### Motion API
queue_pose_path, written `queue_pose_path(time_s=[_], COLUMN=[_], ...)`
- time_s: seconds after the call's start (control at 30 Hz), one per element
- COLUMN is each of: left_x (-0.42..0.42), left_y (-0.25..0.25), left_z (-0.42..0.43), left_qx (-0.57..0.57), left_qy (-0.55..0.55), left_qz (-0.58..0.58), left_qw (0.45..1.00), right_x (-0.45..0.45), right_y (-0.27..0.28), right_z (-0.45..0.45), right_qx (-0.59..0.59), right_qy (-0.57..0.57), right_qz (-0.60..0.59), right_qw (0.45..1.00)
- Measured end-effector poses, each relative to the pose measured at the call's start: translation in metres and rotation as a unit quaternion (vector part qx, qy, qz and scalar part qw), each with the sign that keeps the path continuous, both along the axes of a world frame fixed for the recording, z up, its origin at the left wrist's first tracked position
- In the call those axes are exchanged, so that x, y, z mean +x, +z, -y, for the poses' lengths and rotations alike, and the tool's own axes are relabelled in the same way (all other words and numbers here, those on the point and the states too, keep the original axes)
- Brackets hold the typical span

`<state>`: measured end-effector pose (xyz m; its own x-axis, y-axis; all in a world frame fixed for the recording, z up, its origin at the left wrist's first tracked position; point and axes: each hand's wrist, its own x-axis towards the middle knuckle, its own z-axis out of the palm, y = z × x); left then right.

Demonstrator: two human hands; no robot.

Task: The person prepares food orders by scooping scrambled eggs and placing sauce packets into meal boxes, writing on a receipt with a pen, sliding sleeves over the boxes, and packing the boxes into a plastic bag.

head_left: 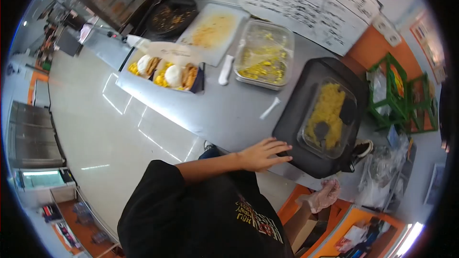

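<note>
My left hand (265, 154) lies palm down with its fingers spread, at the steel table's front edge, fingertips touching the near-left edge of a black electric griddle (295, 114). It holds nothing. A clear container of yellow rice (330, 110) with two dark round shapes over it rests on the griddle. Below the griddle, my right hand (327, 195) appears to be inside a crinkled clear plastic glove; its fingers are too blurred to make out. Left of the griddle are a small white strip (270, 108) and a clear tray with yellow bits (263, 57).
A white-handled tool (225, 70) lies near a stained white cutting board (215, 31). Farther left are an open box of food (165, 69) and a black pan (172, 16). Green baskets (389, 91) and plastic bags (380, 172) stand at the right.
</note>
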<state>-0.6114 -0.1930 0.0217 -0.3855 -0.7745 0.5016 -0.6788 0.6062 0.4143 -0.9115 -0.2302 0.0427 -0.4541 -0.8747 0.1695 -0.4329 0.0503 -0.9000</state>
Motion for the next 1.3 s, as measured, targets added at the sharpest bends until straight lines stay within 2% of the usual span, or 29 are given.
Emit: queue_pose_path(time_s=[0.03, 0.13, 0.2, 0.23, 0.27, 0.33, 0.43, 0.6, 0.63, 0.77, 0.8, 0.87, 0.97, 1.07, 1.17, 1.23, 1.3], left_x=[0.001, 0.002, 0.035, 0.054, 0.070, 0.104, 0.167, 0.244, 0.255, 0.298, 0.306, 0.334, 0.379, 0.420, 0.449, 0.470, 0.493], left_y=[0.005, 0.026, 0.054, 0.062, 0.060, 0.052, 0.039, 0.024, 0.026, 0.016, 0.004, 0.013, 0.017, 0.027, 0.028, 0.028, 0.020], left_z=[-0.012, -0.061, -0.086, -0.103, -0.120, -0.152, -0.204, -0.285, -0.296, -0.319, -0.320, -0.316, -0.315, -0.318, -0.327, -0.333, -0.341], left_qx=[-0.005, 0.037, 0.005, -0.009, -0.015, -0.028, -0.055, -0.029, -0.004, 0.072, 0.082, 0.023, 0.068, 0.084, 0.137, 0.159, 0.125], left_qy=[0.001, -0.052, -0.064, -0.069, -0.018, 0.083, 0.208, 0.348, 0.376, 0.374, 0.352, 0.311, 0.263, 0.266, 0.332, 0.373, 0.413], left_qz=[-0.034, -0.172, -0.153, -0.143, -0.135, -0.118, -0.136, -0.165, -0.194, -0.341, -0.410, -0.385, -0.402, -0.373, -0.386, -0.387, -0.369], left_qw=[0.999, 0.983, 0.986, 0.987, 0.991, 0.989, 0.967, 0.923, 0.906, 0.859, 0.838, 0.869, 0.875, 0.885, 0.850, 0.828, 0.823], right_x=[0.023, 0.116, 0.176, 0.212, 0.245, 0.294, 0.394, 0.504, 0.521, 0.567, 0.578, 0.608, 0.643, 0.691, 0.743, 0.771, 0.795], right_y=[0.001, 0.023, 0.019, 0.018, 0.014, -0.044, -0.046, -0.061, -0.061, -0.058, -0.066, -0.072, -0.077, -0.091, -0.082, -0.072, -0.054], right_z=[-0.004, -0.031, -0.044, -0.052, -0.060, -0.068, -0.114, -0.188, -0.199, -0.220, -0.218, -0.210, -0.208, -0.202, -0.203, -0.210, -0.218], right_qx=[-0.060, -0.008, 0.107, 0.173, 0.236, 0.284, 0.396, 0.459, 0.466, 0.481, 0.482, 0.481, 0.493, 0.513, 0.531, 0.517, 0.502], right_qy=[0.074, 0.169, 0.243, 0.251, 0.254, 0.400, 0.389, 0.434, 0.439, 0.454, 0.469, 0.490, 0.503, 0.536, 0.570, 0.589, 0.593], right_qz=[0.013, 0.104, 0.177, 0.279, 0.376, 0.362, 0.475, 0.421, 0.422, 0.389, 0.371, 0.355, 0.358, 0.333, 0.311, 0.298, 0.292], right_qw=[0.995, 0.980, 0.948, 0.911, 0.859, 0.793, 0.683, 0.651, 0.642, 0.641, 0.641, 0.634, 0.613, 0.582, 0.544, 0.545, 0.558])
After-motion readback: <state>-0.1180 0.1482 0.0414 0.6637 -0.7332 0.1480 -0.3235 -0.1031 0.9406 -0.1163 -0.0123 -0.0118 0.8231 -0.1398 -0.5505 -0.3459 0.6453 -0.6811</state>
